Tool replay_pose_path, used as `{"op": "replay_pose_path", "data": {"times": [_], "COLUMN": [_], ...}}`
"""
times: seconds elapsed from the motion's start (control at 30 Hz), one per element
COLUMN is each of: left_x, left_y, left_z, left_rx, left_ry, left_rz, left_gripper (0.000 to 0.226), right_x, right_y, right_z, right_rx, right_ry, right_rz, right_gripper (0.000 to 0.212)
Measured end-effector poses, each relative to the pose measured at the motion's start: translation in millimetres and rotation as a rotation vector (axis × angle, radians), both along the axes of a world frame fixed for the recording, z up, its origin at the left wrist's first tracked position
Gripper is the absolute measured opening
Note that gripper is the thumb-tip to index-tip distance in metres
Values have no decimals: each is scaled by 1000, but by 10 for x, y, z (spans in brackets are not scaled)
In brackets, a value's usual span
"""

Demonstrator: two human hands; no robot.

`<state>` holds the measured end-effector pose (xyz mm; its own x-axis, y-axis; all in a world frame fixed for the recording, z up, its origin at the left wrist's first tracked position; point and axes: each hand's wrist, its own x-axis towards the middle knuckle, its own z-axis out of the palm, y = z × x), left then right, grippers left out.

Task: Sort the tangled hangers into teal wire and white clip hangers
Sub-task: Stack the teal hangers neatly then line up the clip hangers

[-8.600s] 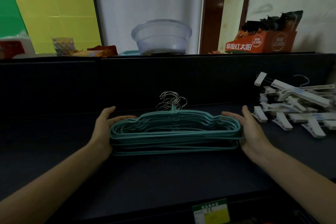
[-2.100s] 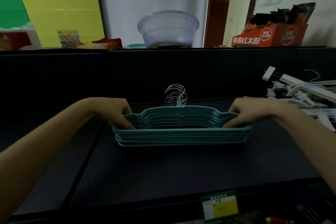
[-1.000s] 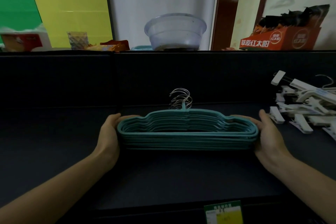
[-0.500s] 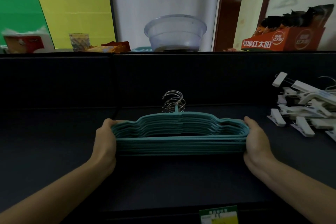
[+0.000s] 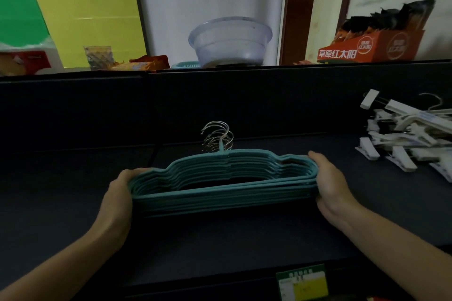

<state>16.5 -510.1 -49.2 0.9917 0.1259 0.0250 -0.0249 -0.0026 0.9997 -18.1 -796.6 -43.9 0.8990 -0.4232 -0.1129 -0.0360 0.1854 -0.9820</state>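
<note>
Teal wire hangers lay nested in one flat stack at the middle of the dark table, their metal hooks bunched together and pointing to the far side. The left hand cupped the stack's left end and the right hand its right end, fingers curled partly closed around the outer bends, pressing inward. White clip hangers sat in a loose heap at the far right, well apart from the teal pile. Judging by the thin coated wire, the stack was probably light and springy rather than rigid, and single hangers could slide out of line or snag at the hooks; gripping both ends together, as here, looked the surest way to keep them squared, with the sorting seemingly near finished
</note>
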Motion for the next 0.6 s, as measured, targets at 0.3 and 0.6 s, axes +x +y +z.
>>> {"op": "replay_pose_path", "data": {"times": [0.3,0.6], "left_x": [243,-199], "left_y": [224,-1197], "left_z": [462,910], "left_rx": [642,906], "left_ry": [-615,-875], "left_rz": [-115,-422], "left_gripper": [47,18], "right_x": [-122,-458], "right_y": [-476,-1500], "right_z": [170,471], "right_rx": [-492,-1138], "right_ry": [39,-98], "right_rz": [262,197], "right_gripper": [33,17]}}
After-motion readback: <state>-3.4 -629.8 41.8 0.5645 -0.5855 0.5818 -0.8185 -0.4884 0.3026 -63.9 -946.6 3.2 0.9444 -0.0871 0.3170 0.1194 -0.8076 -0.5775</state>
